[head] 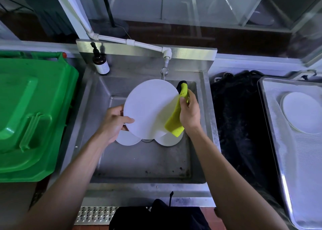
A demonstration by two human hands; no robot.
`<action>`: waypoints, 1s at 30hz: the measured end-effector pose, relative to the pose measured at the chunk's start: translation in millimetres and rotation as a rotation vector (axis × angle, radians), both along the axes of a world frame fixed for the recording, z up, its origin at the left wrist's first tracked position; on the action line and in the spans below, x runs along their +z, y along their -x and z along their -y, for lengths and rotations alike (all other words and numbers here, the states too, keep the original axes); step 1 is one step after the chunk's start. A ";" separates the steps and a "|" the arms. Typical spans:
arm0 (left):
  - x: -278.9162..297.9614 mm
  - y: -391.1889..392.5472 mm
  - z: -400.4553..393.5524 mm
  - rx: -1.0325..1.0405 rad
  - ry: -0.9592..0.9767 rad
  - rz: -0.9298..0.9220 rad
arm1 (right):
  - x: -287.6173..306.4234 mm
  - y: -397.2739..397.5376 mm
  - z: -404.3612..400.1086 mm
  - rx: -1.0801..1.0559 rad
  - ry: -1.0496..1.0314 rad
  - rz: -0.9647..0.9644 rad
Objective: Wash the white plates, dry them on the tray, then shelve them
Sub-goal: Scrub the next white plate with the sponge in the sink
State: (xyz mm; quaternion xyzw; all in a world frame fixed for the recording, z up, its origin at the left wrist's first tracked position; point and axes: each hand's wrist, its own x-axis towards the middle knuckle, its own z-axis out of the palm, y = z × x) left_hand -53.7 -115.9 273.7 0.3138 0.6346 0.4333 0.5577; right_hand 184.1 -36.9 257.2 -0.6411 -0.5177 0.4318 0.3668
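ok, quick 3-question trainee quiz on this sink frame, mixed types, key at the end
1. True or false: the right hand grips a yellow cloth.
2. How many white plates lie on the sink floor under the held plate?
3. The left hand has its grip on: A) soap bottle B) held plate's rim C) tap

Key: 1 true. 2 two. 3 B.

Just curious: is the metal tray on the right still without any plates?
No, one round white plate already lies on the metal tray.
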 end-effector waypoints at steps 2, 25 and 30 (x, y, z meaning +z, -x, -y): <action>-0.9 -2.2 1.1 0.016 -0.002 -0.002 | 2.7 1.4 -1.2 -0.057 0.024 -0.006; 5.9 10.9 -22.8 -0.234 -0.086 -0.279 | 29.2 -5.7 -11.9 0.423 -0.170 0.206; 2.1 7.2 -24.0 -0.312 -0.064 -0.361 | 27.4 -8.1 -14.6 0.509 -0.228 0.283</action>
